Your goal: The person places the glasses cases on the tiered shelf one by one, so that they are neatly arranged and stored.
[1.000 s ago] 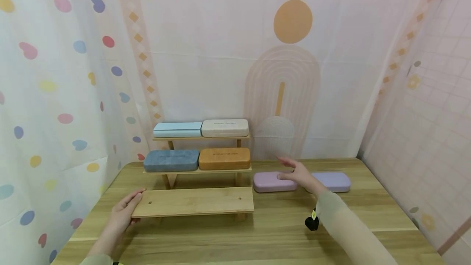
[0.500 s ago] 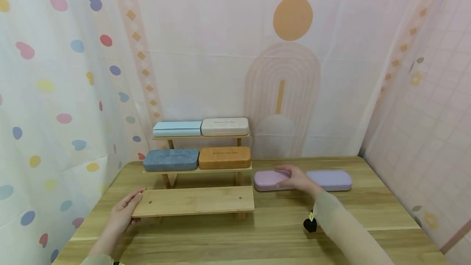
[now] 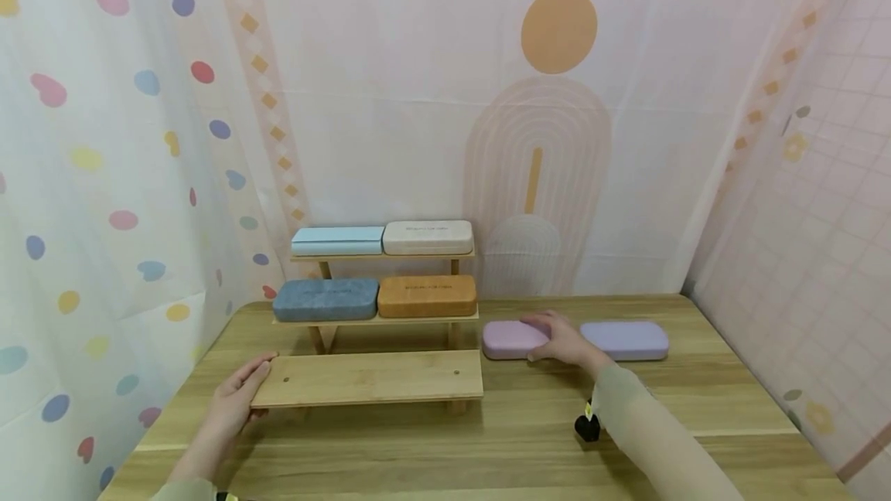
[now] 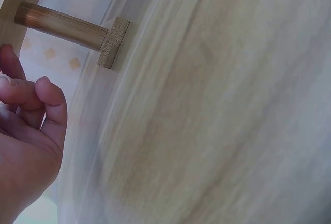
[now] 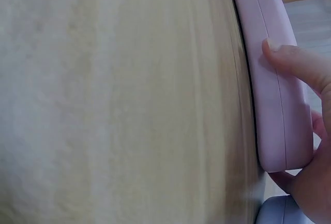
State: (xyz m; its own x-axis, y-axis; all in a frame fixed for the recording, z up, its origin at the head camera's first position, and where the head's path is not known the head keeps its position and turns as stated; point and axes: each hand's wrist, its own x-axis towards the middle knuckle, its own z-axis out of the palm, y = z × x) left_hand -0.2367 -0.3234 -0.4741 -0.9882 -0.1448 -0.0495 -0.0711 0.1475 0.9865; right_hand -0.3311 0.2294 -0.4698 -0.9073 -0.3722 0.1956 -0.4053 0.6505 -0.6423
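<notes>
My right hand [image 3: 565, 342] grips a pink glasses case [image 3: 513, 339] lying on the table. In the right wrist view the thumb presses the near side of the pink case [image 5: 274, 94], and other fingers reach behind it. At the left, my left hand [image 3: 233, 394] holds the end of the lowest board of a tiered wooden display stand [image 3: 369, 379], thumb on top. Curled fingers [image 4: 50, 92] show beside the board in the left wrist view. Just right of my right hand lies a lilac glasses case [image 3: 626, 340].
Blue [image 3: 326, 300] and orange-brown [image 3: 428, 296] cases sit on the stand's middle tier. A light blue case [image 3: 337, 241] and a cream case [image 3: 428, 238] occupy the top tier. Patterned curtains [image 3: 390, 153] surround the wooden table [image 3: 529, 447].
My right hand has come down from above the pink case and closed around it. The left hand keeps its hold on the stand. The head view has shifted slightly.
</notes>
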